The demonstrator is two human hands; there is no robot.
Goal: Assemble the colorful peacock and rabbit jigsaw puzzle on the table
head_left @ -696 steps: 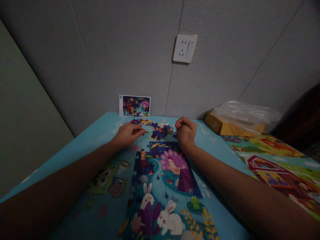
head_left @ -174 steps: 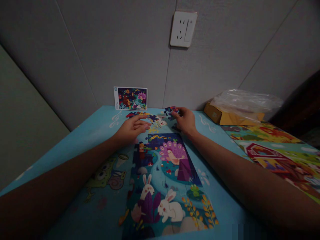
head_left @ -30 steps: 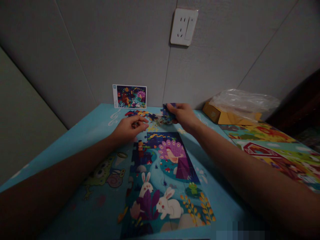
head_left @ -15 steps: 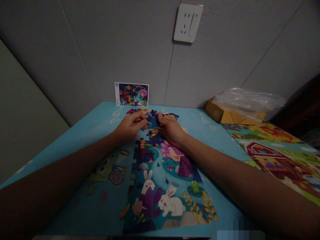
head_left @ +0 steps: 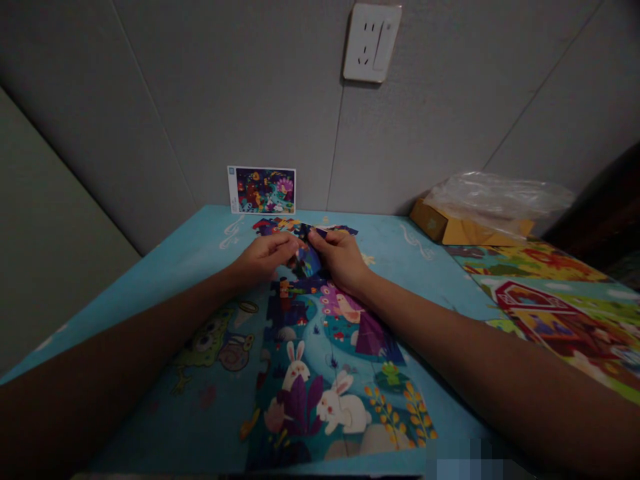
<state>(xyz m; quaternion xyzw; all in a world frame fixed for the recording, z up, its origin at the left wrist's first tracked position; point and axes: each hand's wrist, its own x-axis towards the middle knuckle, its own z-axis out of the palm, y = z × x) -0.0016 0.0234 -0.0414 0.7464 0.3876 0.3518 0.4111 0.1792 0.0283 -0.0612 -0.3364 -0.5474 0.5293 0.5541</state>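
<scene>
A dark blue jigsaw puzzle piece (head_left: pixel 309 262) is tilted between my two hands, above the far end of a partly joined jigsaw puzzle (head_left: pixel 320 380). My right hand (head_left: pixel 345 261) grips the piece with its thumb on top; the fingers beneath are partly hidden. At the piece's left edge, my left hand (head_left: pixel 267 257) is closed in a pinch on it. The joined puzzle shows white rabbits, a pink bird, a frog and a stream. Loose puzzle pieces (head_left: pixel 275 225) lie just beyond my hands.
Against the wall leans a small picture card (head_left: pixel 265 191) with the same kind of scene. A yellow box (head_left: pixel 475 230) with clear plastic wrap (head_left: pixel 500 200) stands at the back right. Another colourful puzzle (head_left: pixel 550 307) lies on the right of the blue table covering (head_left: pixel 200 233).
The puzzle piece has turned and tilted downward between my hands. My left hand has lowered slightly, and its fingers have closed in on the piece's edge.
</scene>
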